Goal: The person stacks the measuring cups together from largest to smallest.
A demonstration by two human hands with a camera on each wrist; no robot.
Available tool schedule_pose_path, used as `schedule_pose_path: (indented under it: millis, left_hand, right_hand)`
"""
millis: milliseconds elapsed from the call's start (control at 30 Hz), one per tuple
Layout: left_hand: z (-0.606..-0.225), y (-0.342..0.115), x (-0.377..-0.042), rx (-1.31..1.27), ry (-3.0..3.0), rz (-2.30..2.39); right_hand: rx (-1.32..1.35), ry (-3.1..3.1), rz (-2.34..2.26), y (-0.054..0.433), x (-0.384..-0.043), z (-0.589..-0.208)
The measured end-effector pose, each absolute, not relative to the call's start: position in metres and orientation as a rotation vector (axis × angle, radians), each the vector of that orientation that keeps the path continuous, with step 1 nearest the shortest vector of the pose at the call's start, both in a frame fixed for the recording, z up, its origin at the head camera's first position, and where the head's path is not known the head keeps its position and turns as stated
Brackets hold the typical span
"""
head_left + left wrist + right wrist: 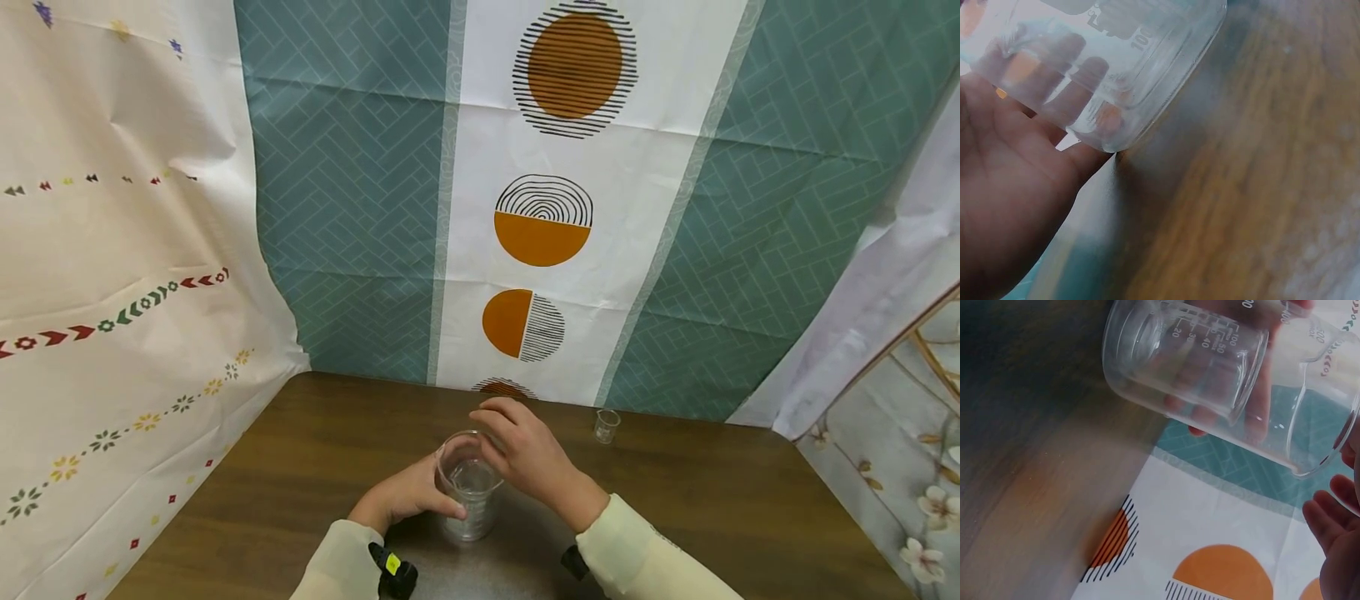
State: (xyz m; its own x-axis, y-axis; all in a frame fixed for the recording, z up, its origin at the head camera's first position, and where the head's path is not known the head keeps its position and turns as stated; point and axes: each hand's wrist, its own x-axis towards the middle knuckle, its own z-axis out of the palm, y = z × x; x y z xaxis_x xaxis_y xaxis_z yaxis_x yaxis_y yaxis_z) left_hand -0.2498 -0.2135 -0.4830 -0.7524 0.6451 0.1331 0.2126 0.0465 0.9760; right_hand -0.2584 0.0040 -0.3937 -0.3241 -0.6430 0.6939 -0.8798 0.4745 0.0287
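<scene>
A large clear glass beaker [480, 518] stands on the wooden table, with a smaller graduated beaker [1204, 369] nested inside it. My left hand [408, 497] grips the large beaker from the left, thumb across the front and fingers round the back. Through the glass, the left fingers show in both wrist views. Beside and just above the rim is my right hand [528, 454], its fingers loosely bent and nothing seen held in them. Whether a right fingertip touches the rim, I cannot tell. White markings show on the glass [1207, 337] in the right wrist view.
Farther back on the right stands a small glass beaker [606, 427], apart from both hands. The brown tabletop [690, 500] meets a patterned teal and white cloth [352, 250] behind. More patterned cloth [135, 292] hangs at the left side.
</scene>
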Motion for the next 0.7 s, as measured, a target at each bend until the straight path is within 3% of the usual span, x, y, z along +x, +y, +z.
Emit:
schedule_pose_path:
  millis: [700]
  left_hand:
    - [-0.4820, -0.2133, -0.2472, 0.888, 1.956, 1.783]
  right_hand:
    - [1.139, -2.079, 0.460, 0.0118, -0.2617, -0.3996]
